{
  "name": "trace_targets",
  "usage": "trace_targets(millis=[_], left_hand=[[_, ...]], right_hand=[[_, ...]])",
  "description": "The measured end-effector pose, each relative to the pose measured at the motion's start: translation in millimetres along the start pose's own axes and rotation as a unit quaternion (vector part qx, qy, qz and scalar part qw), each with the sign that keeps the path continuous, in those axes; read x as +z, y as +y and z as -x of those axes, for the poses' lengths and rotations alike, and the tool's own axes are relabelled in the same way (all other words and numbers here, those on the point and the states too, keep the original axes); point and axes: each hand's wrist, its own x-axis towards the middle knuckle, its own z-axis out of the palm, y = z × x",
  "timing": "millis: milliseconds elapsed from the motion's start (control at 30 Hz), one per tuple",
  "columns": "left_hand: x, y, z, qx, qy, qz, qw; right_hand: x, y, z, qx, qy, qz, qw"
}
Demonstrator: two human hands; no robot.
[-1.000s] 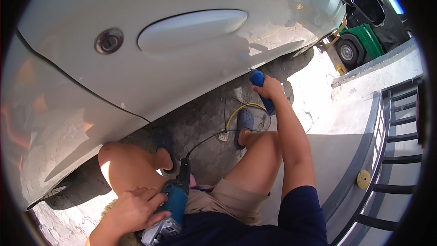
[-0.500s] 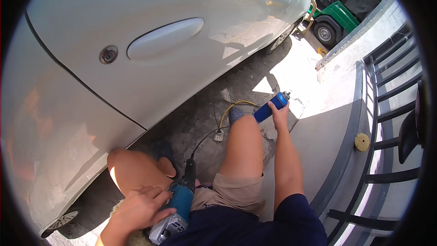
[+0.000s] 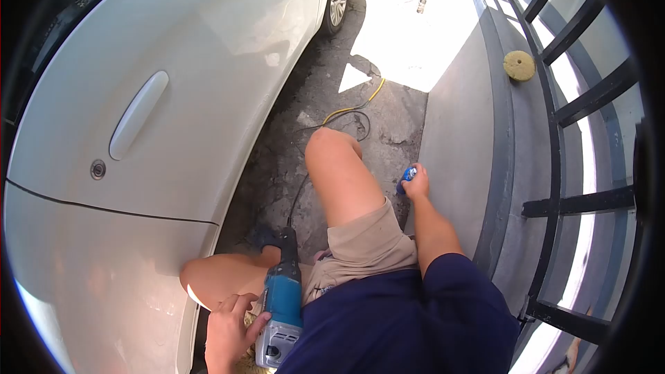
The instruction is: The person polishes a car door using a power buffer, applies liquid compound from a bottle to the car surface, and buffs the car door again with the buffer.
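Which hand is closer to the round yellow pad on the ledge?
Right. The right hand, round the blue bottle beside the wall, is short of the yellow pad; the left hand is farther back, at the teal power tool.

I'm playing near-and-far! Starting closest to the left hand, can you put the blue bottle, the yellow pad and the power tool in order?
1. Power tool: right beside the left hand.
2. Blue bottle: over on the right, in the right hand.
3. Yellow pad: farther ahead on the right, near the black bars.
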Motion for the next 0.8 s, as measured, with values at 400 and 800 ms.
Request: trace_targets(millis=[400, 800], left_hand=[[8.1, -4.0, -6.6, -0.026, 0.006, 0.005, 1.000], [-9.5, 10.3, -11.3, -0.043, -0.043, 0.044, 0.997]], right_hand=[[-9.1, -11.6, 1.5, 0.020, -0.138, 0.186, 0.973], [-67.9, -130.0, -19.0, -0.021, 0.264, -0.227, 0.937]])
